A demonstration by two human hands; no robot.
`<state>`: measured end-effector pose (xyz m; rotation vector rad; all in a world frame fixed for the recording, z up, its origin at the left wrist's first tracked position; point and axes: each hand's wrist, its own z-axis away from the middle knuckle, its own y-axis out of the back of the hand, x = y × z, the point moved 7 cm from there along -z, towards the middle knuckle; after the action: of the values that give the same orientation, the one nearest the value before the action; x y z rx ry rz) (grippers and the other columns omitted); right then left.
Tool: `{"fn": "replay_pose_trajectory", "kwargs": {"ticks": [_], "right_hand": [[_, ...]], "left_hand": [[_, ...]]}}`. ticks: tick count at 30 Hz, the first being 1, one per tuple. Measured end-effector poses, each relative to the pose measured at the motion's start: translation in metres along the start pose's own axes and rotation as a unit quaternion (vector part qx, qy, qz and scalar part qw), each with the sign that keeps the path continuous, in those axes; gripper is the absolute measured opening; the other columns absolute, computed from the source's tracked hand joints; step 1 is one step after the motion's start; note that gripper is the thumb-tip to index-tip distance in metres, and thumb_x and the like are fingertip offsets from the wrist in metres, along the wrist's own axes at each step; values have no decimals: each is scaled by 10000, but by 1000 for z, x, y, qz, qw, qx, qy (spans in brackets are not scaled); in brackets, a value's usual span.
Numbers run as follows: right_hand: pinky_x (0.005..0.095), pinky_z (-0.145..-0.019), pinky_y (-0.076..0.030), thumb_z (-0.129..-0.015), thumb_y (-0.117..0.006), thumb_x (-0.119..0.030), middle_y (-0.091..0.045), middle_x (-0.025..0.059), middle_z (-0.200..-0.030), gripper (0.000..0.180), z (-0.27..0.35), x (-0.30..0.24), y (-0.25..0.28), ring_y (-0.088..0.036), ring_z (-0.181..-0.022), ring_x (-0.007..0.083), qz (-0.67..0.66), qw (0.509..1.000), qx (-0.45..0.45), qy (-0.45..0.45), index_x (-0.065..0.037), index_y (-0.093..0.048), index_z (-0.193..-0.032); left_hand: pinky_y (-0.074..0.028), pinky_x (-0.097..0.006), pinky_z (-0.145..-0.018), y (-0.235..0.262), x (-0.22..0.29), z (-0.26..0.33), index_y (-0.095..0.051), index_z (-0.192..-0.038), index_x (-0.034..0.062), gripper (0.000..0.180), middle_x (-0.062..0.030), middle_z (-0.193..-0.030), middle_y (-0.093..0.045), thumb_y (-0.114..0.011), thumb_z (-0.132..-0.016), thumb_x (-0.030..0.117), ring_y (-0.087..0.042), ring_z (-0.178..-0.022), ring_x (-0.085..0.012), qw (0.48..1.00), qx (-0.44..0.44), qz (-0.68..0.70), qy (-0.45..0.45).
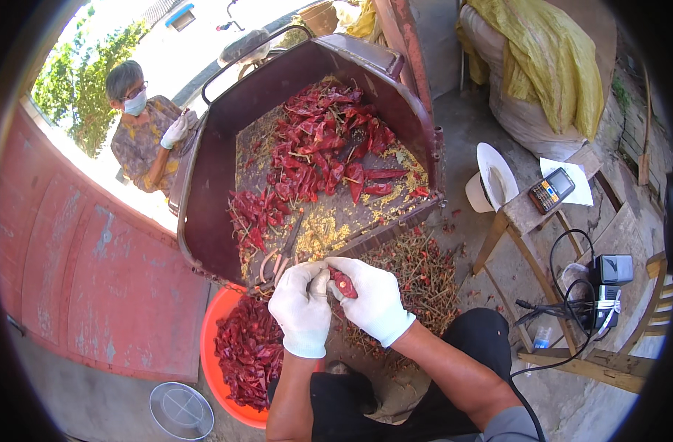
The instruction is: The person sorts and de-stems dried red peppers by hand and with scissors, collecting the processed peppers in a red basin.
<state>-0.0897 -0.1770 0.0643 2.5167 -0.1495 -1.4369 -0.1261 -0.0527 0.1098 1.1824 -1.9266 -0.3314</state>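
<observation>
Hands in white gloves meet in the middle, low in the picture. The left hand (301, 308) is curled, with its fingers bent in, and it touches the right hand (372, 298). The right hand pinches a dried red chili (343, 283) between thumb and fingers. The chili sits right between the two hands, and its end pokes up. Whether the left hand also grips it, I cannot tell.

Just above the left hand lie scissors (279, 259) on the floor of a dark red cart bed (211, 184). The cart bed holds a big pile of red chilies (318, 158) and lots of yellow seeds (323, 228).

Under the hands, to the left, an orange tub (217, 324) is full of more red chilies. To the right, on the ground, lies a heap of cut stems (417, 276). A round wire sieve (180, 410) lies on the ground near the tub.

Far off on the left, another person (146, 129) with a white glove and a face mask stands beside the cart. On the right, a wooden stool (524, 217) holds a white hat (492, 179) and a small card machine (551, 190).
</observation>
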Motion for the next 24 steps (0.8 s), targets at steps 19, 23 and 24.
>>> {"fn": "replay_pose_trajectory", "kwargs": {"ticks": [19,23,24], "right_hand": [[225,-402,-373,-944,-672,-164,-649,-1,-789,179,4,26,-14,-504,-533,46,-413,836,-75,-352,-51,-669,-1082],[214,-392,-362,-950,-672,-177,-702,25,-868,187,2,31,-8,-523,-537,42,-404,846,-65,-343,-52,-660,-1089],[215,-393,-363,-952,-671,-178,-706,28,-874,187,1,33,-7,-522,-537,41,-409,840,-58,-353,-52,-659,-1089]], "left_hand": [[-528,-285,-649,-19,-53,7,-636,-1081,10,169,-63,-912,-670,-632,-971,140,-647,-736,-160,804,29,492,332],[-521,-291,-660,-11,-54,4,-635,-1075,7,202,-49,-976,-667,-643,-962,174,-632,-728,-150,876,-26,365,313],[-518,-287,-663,-8,-56,3,-641,-1071,2,202,-53,-993,-672,-636,-964,173,-634,-733,-147,888,-65,335,310]]}}
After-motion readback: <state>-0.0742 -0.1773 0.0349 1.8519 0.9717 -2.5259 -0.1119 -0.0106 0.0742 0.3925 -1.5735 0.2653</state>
